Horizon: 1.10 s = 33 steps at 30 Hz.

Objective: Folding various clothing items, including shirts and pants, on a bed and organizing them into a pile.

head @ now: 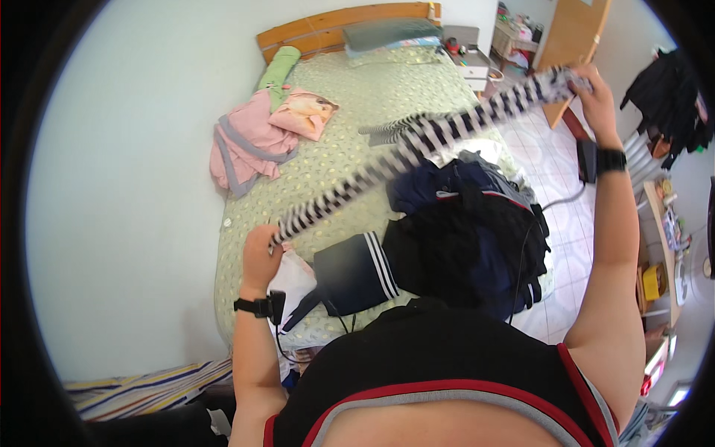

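Note:
A black-and-white striped cloth garment (413, 148) stretches in a narrow band between my hands, slanting up to the right above the bed. My left hand (260, 257) grips its lower end, and my right hand (597, 103) holds the upper end; the stripes look blurred. Under the band lies a heap of dark clothes (463, 240), black and navy. To its left rests a folded navy garment (354, 274) with white stripes along one edge. A white garment (296, 274) is partly hidden behind my left wrist. Beyond the band a finely striped grey garment (391, 131) lies on the sheet.
The bed (313, 184) has a pale green patterned sheet. Along its left side are a pink blanket (246, 139), a printed pillow (304, 113) and a green bolster (279, 70). A nightstand (472, 67) stands by the headboard (318, 28). Dark clothes (667, 100) hang at right.

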### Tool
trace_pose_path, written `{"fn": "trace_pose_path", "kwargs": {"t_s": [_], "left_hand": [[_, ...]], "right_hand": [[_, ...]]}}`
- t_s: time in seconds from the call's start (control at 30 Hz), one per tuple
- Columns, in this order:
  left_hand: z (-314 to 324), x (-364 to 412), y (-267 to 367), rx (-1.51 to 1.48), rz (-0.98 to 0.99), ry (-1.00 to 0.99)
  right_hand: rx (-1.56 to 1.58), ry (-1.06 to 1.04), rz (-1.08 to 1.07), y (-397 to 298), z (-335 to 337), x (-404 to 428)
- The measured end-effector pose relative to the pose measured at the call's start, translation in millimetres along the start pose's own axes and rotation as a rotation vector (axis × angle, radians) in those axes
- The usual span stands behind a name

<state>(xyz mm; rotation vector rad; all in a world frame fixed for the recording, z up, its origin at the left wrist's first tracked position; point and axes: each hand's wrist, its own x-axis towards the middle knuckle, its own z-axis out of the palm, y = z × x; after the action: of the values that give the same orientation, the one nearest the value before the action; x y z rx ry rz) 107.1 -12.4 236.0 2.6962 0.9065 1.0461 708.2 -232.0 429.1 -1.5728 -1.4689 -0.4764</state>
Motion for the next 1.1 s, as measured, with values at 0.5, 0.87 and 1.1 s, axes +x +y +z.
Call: {"fn": "trace_pose_path", "kwargs": {"t_s": [0.5, 0.87, 1.1], "left_hand": [[84.5, 93.2, 139.1, -0.285, 0.305, -1.205], [284.7, 269.2, 165.6, 0.147, 0.384, -0.327], [367.6, 50.9, 216.4, -0.148, 0.568, -0.880]], "right_hand": [[-0.309, -0.322, 1.040, 54.5, 10.4, -523.0], [0.067, -0.294, 1.278, 49.5, 21.1, -537.8], [0.024, -0.475, 1.259, 29.8, -3.6, -507.8]]}}
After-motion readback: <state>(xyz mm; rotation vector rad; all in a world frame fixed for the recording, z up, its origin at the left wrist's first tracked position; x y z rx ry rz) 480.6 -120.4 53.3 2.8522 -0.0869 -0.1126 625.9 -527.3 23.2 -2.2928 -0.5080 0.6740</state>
